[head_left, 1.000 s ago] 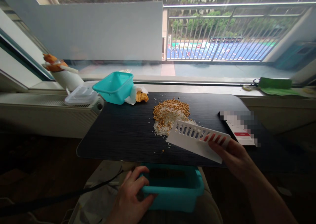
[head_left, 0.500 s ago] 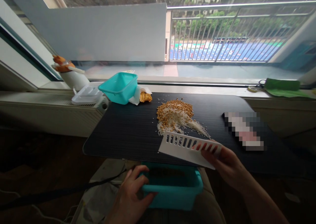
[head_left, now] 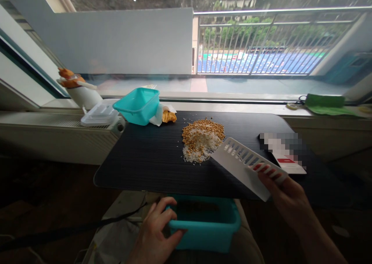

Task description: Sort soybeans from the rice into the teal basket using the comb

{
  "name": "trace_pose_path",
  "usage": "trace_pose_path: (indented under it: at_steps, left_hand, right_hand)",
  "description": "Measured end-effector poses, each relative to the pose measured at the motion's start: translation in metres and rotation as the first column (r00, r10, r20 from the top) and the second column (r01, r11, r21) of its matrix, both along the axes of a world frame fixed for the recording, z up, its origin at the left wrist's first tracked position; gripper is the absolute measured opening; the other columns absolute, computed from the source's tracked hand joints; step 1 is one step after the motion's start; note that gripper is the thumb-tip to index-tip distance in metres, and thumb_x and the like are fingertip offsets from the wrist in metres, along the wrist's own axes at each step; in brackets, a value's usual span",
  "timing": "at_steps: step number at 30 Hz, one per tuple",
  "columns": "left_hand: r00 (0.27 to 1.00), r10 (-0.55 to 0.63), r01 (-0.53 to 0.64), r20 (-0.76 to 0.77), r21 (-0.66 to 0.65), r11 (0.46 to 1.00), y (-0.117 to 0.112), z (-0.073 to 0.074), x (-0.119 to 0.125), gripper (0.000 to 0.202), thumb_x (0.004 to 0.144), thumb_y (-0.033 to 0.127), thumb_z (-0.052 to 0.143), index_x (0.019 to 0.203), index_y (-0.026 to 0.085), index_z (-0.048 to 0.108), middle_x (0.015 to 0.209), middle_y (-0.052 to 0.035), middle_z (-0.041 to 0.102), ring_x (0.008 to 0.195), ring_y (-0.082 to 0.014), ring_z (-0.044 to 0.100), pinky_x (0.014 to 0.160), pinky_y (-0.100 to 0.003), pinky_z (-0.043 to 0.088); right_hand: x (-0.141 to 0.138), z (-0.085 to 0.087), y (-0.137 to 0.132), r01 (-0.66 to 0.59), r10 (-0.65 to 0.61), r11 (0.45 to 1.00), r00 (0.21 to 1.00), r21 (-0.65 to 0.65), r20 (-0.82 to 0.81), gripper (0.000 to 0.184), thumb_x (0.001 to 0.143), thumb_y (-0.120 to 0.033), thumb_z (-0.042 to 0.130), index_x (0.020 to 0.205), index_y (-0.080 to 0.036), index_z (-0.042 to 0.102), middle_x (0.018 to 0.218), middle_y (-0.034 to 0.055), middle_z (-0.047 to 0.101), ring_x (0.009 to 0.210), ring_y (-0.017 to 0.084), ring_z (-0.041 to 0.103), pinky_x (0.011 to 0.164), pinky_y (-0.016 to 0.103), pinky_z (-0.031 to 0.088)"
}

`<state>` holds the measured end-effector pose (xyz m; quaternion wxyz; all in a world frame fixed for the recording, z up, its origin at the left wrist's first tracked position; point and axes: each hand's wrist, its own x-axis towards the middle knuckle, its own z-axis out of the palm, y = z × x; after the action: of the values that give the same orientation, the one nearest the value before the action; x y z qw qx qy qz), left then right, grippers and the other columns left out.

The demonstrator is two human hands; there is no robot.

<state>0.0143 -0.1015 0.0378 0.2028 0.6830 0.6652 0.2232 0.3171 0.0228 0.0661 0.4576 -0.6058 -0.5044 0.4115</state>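
Note:
My right hand [head_left: 286, 192] is closed around one end of a white slotted plastic divider [head_left: 241, 171], held tilted over the black table [head_left: 139, 167]. The divider's far corner is beside a heap of soybeans [head_left: 193, 130] mixed with white rice [head_left: 197, 153]. Below the table edge, on my lap, is a teal plastic bin [head_left: 206, 233]. My left hand [head_left: 159, 225] grips its left rim, thumb outside and fingers over the edge. The bin's inside is dark, so its contents are unclear.
A second teal bin [head_left: 139, 107] stands at the table's back left, beside a crumpled tan item [head_left: 169, 116] on white paper. A clear lid [head_left: 100, 114] rests on the radiator. To the right lies a partly blurred phone-like object [head_left: 292, 165]. A green cloth [head_left: 325, 105] is on the sill.
My right hand has moved right with the divider, which now slants more steeply. The streak of rice on the heap's right side has been pushed in or covered. My left hand stays on the bin.

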Motion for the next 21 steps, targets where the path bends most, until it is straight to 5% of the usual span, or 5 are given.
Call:
trace_pose_path:
  at_steps: [8, 21]
  left_hand:
    - [1.0, -0.001, 0.001, -0.001, -0.007, 1.0, -0.002, 0.0, 0.005, 0.011, 0.071, 0.014, 0.068, 0.07, 0.022, 0.059, 0.112, -0.0062, 0.064, 0.099, -0.024, 0.067, 0.087, -0.038, 0.054]
    - [0.999, 0.049, -0.05, 0.013, 0.015, 0.999, 0.002, 0.003, 0.0, 0.009, 0.07, 0.016, 0.068, 0.067, 0.022, 0.061, 0.109, -0.0059, 0.067, 0.094, -0.0246, 0.068, 0.08, -0.034, 0.056]
  right_hand:
    - [-0.016, 0.007, 0.011, -0.226, 0.227, 0.974, 0.969, 0.028, -0.095, 0.037, 0.072, -0.053, 0.075, 0.095, -0.023, 0.078, 0.098, 0.0069, 0.079, 0.097, 0.031, 0.071, 0.09, 0.041, 0.055]
    - [-0.024, 0.013, 0.003, -0.275, 0.274, 0.961, 0.958, 0.0, -0.086, 0.036, 0.078, -0.048, 0.072, 0.101, -0.021, 0.076, 0.1, 0.0085, 0.078, 0.096, 0.031, 0.071, 0.088, 0.043, 0.056]
